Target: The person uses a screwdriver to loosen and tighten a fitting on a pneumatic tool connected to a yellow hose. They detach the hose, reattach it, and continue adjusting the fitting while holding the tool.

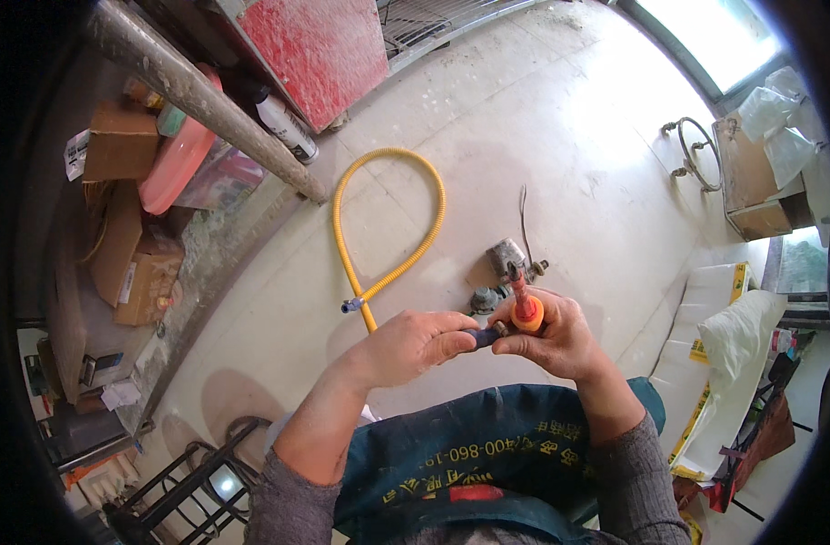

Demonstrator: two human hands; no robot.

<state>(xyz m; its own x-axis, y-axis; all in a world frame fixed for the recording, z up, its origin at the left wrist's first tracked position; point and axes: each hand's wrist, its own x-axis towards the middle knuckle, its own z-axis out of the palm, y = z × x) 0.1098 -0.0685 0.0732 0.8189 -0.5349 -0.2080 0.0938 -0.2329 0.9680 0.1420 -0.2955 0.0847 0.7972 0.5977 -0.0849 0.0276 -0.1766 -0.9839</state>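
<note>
1. The floor [606, 245] spreads pale beneath and around the yellow hose; keeping the work low over it should limit how far a dropped part rolls.
2. The yellow hose [442, 193] lies in a loop, a blue-grey connector [351, 305] near its crossing. One strand runs behind the left arm; where it ends I cannot tell. Slack here would probably prevent tugging.
3. Nearer the body than the hose's loop, the left hand [406, 347] pinches the blue fitting; a firm, steady hold seems best.
4. The right hand [565, 338], right of the hose, grasps the screwdriver, its thumb beside the fitting's end.
5. Metal parts [506, 256] sit right of the hose, best kept clear of the elbows.
6. The screwdriver [528, 313], right of the hose, points away from the body; its tip deserves watching.
7. The blue fitting [480, 338], right of the hose, bridges both hands; keeping it straight should help.
</note>
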